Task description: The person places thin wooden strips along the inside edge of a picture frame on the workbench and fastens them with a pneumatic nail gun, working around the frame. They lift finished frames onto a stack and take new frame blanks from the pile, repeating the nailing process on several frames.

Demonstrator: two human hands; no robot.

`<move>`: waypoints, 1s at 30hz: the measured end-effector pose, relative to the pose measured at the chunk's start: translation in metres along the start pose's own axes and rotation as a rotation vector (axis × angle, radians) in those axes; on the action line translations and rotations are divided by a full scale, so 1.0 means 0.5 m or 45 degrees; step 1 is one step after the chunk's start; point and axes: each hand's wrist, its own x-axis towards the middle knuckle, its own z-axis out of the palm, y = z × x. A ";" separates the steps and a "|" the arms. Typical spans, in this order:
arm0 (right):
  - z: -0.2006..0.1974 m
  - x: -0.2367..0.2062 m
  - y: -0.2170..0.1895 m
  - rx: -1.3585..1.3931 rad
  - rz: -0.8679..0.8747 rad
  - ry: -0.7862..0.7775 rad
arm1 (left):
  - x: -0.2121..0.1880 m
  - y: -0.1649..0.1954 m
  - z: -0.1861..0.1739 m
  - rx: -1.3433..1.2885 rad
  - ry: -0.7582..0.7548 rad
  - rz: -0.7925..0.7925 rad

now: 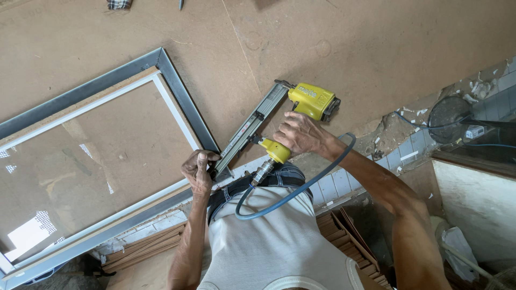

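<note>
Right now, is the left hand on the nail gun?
No: the left hand presses on the corner of the grey frame, while the right hand grips the yellow nail gun.

Illumination: even, diffuse daylight, moderately bright. Shadows: soft, short, close under the nail gun point(279, 115) and the hands. Glare: bright reflected patches on the glass point(97, 161), strongest at lower left. Focus: sharp throughout, no motion blur. Edges: slight wide-angle stretching at the corners.
</note>
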 end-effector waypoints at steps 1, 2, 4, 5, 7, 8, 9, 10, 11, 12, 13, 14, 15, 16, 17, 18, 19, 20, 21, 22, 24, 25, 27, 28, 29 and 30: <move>-0.001 0.001 -0.001 0.012 0.000 -0.010 | 0.007 0.001 0.007 -0.014 -0.019 -0.001; -0.002 0.002 -0.003 0.022 0.000 -0.020 | 0.014 0.003 0.015 -0.014 -0.015 -0.023; -0.005 0.006 -0.004 0.025 -0.004 -0.029 | 0.027 0.006 0.032 -0.014 -0.007 -0.066; -0.006 0.008 -0.006 0.020 -0.006 -0.029 | 0.033 0.008 0.040 -0.027 -0.022 -0.031; -0.009 0.011 -0.008 0.021 -0.013 -0.016 | 0.041 0.011 0.053 -0.056 -0.049 0.042; -0.010 0.012 -0.009 0.029 -0.016 -0.003 | 0.044 0.012 0.058 -0.040 -0.051 0.019; -0.011 0.012 -0.010 0.039 -0.020 0.009 | 0.046 0.013 0.061 -0.023 -0.053 -0.006; -0.012 0.013 -0.011 0.029 -0.019 0.008 | 0.047 0.014 0.063 -0.006 -0.055 -0.030; -0.012 0.013 -0.012 0.017 -0.019 0.007 | 0.048 0.014 0.064 -0.010 -0.060 -0.024; -0.012 0.014 -0.012 0.006 -0.020 0.008 | 0.049 0.014 0.064 -0.014 -0.063 -0.017; -0.012 0.014 -0.012 0.014 -0.022 0.006 | 0.049 0.014 0.063 -0.018 -0.068 -0.011; -0.012 0.014 -0.012 0.024 -0.024 0.003 | 0.051 0.013 0.063 -0.009 -0.079 -0.003; -0.011 0.014 -0.012 0.034 -0.028 0.001 | 0.052 0.012 0.062 0.000 -0.089 0.005; -0.010 0.014 -0.011 0.037 -0.025 -0.003 | 0.054 0.011 0.063 0.007 -0.100 0.017; -0.009 0.014 -0.011 0.040 -0.021 -0.007 | 0.057 0.010 0.064 -0.001 -0.102 0.012; -0.007 0.014 -0.011 0.047 -0.018 -0.012 | 0.059 0.008 0.065 -0.009 -0.104 0.005; -0.006 0.014 -0.011 0.040 -0.024 -0.013 | 0.062 0.007 0.068 -0.016 -0.104 -0.003; -0.004 0.013 -0.012 0.031 -0.028 -0.015 | 0.065 0.006 0.070 -0.017 -0.109 0.007; -0.003 0.013 -0.012 0.023 -0.030 -0.018 | 0.069 0.006 0.074 -0.018 -0.116 0.017; -0.002 0.012 -0.013 0.021 -0.029 -0.020 | 0.072 0.006 0.077 -0.020 -0.123 0.027; -0.001 0.012 -0.013 0.015 -0.027 -0.023 | 0.079 0.008 0.085 0.000 -0.120 0.029; -0.001 0.012 -0.013 0.016 -0.023 -0.026 | 0.083 0.010 0.089 0.011 -0.119 0.030; -0.001 0.013 -0.013 0.025 -0.021 -0.035 | 0.091 0.015 0.097 0.008 -0.151 0.031; -0.001 0.014 -0.013 0.022 -0.016 -0.039 | 0.096 0.018 0.102 0.006 -0.167 0.032; -0.002 0.014 -0.013 0.018 -0.013 -0.044 | 0.101 0.021 0.107 0.002 -0.178 0.041; -0.002 0.015 -0.013 0.014 -0.010 -0.048 | 0.106 0.023 0.112 -0.002 -0.189 0.049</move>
